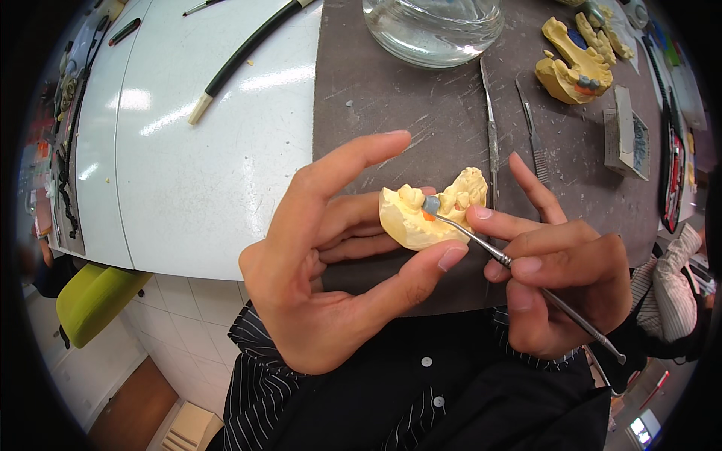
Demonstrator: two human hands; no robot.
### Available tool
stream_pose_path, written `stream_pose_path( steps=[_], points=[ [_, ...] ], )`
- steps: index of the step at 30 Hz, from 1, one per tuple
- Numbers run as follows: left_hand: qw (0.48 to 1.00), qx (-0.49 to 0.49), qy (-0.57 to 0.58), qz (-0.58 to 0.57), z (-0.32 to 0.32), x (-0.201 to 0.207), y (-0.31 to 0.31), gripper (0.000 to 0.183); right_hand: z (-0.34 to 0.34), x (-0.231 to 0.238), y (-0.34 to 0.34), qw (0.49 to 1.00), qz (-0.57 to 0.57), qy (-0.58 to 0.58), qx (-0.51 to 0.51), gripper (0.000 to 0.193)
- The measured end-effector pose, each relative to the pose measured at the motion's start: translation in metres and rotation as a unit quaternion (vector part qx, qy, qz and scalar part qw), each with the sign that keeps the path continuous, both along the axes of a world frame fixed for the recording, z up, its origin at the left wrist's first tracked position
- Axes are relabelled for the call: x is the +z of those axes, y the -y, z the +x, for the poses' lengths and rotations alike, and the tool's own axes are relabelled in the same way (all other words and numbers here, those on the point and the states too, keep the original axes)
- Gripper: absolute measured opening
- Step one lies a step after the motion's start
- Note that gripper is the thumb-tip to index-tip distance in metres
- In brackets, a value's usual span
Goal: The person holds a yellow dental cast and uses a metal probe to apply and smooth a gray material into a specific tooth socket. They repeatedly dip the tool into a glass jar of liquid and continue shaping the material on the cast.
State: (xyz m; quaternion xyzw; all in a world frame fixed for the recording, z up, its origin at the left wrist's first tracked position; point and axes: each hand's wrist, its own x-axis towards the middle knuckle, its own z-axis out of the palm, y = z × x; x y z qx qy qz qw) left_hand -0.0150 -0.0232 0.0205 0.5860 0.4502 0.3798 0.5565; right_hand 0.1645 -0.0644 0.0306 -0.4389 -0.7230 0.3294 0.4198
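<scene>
My left hand (316, 263) grips a pale yellow dental model (421, 225) between thumb and fingers, its index finger raised clear. One tooth on the model carries grey wax (431, 205), with a small orange patch just under it. In my right hand (564, 278) a metal wax carver (560, 304) is held like a pen, its thin tip at the grey tooth. The right index fingertip rests against the model's right side, and the little finger points up.
Ahead stands a glass vessel of clear liquid (436, 34). Two metal hand tools (490, 128) lie on the brown mat (361, 113). Another yellow dental model (560, 71) and a small grey box (626, 139) are at the right. A dark-handled tool (248, 56) lies on the white table (188, 188).
</scene>
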Motion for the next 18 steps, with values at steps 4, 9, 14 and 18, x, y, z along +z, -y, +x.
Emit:
stream_pose_path(
  steps=[4, 9, 14, 18],
  points=[
    [1.0, 0.006, 0.001, -0.003, 0.0003, -0.0002, 0.0004, 0.067, -0.0002, -0.0018, -0.0003, 1.0, 0.004, -0.008, -0.001, 0.017],
    [1.0, 0.007, 0.0, -0.003, 0.0007, -0.0003, 0.0003, 0.067, -0.0012, -0.0055, -0.0003, 0.999, 0.012, -0.027, -0.017, 0.016],
    [1.0, 0.002, 0.0, -0.005, 0.0004, 0.0004, 0.0, 0.066, -0.0017, -0.005, -0.0002, 0.999, 0.013, -0.032, -0.022, 0.015],
    [1.0, 0.0, 0.002, -0.004, 0.0001, 0.0001, -0.0001, 0.066, -0.0006, -0.0049, -0.0001, 0.999, 0.011, -0.033, -0.015, 0.015]
  ],
)
